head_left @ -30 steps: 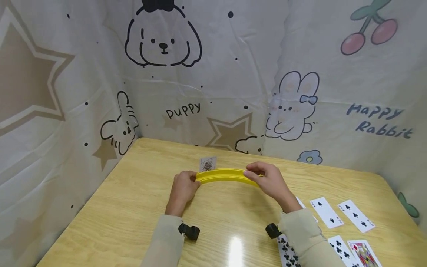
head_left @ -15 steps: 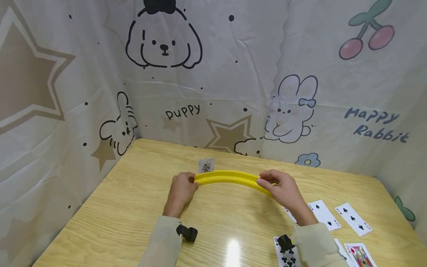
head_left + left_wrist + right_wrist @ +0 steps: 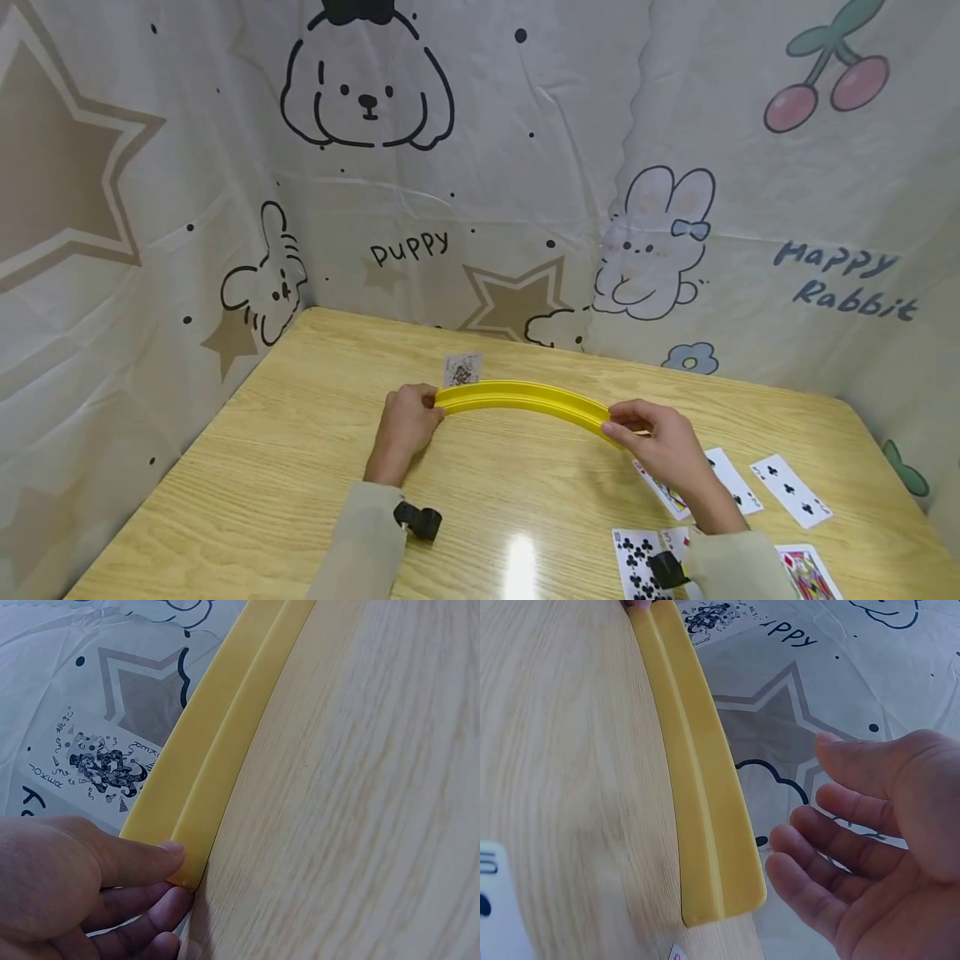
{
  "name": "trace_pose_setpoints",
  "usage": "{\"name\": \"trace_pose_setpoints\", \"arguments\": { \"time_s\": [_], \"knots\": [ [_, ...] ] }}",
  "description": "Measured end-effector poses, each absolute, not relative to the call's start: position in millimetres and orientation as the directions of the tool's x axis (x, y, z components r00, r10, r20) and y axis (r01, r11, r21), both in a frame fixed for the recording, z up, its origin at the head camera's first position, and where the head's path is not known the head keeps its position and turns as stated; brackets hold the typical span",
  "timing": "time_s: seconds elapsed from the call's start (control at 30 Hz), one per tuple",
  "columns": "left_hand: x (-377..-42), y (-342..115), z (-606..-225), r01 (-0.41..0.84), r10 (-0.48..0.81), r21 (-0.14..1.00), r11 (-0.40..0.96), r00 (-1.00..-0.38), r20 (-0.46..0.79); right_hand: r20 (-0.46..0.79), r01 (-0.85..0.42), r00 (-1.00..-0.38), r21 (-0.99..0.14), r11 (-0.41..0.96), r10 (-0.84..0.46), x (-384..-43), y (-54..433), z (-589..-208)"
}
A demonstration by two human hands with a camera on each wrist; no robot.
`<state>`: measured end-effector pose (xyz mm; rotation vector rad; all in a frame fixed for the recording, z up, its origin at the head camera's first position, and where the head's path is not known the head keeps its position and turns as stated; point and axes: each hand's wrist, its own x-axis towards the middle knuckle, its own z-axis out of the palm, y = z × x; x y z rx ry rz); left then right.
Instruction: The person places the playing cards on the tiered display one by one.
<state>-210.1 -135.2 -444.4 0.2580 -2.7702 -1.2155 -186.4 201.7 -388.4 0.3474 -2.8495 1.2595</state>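
Observation:
A curved yellow playing-card holder (image 3: 517, 396) stands on the table, bowed away from me. My left hand (image 3: 405, 423) pinches its left end; in the left wrist view the thumb (image 3: 161, 859) lies on the front face, fingers behind and below. Upright at that same end is a joker card (image 3: 462, 369), its lower edge hidden by the holder. Beside the right end is my right hand (image 3: 660, 446). From the right wrist view, loosely bent fingers (image 3: 806, 881) are apart from the holder, with nothing between them.
Face-up cards lie on the right of the table (image 3: 247, 467): a three of clubs (image 3: 791, 492), a ten of clubs (image 3: 636, 562), a face card (image 3: 808, 573) and others partly covered by the right arm. A printed curtain (image 3: 480, 167) hangs behind.
My right hand has slid rightward along the holder to its right end, and its fingers have come off it. The left hand keeps its pinch on the left end.

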Motion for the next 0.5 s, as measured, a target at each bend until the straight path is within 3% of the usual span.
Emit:
{"name": "trace_pose_setpoints", "arguments": {
  "time_s": [0.5],
  "knots": [
    [-208.8,-133.8,-442.7,-0.109,-0.199,0.730,0.674,-0.979,0.037,0.045,-0.183,-0.978,-0.662,0.727,-0.206,-164.2,220.7,-400.0]
  ]
}}
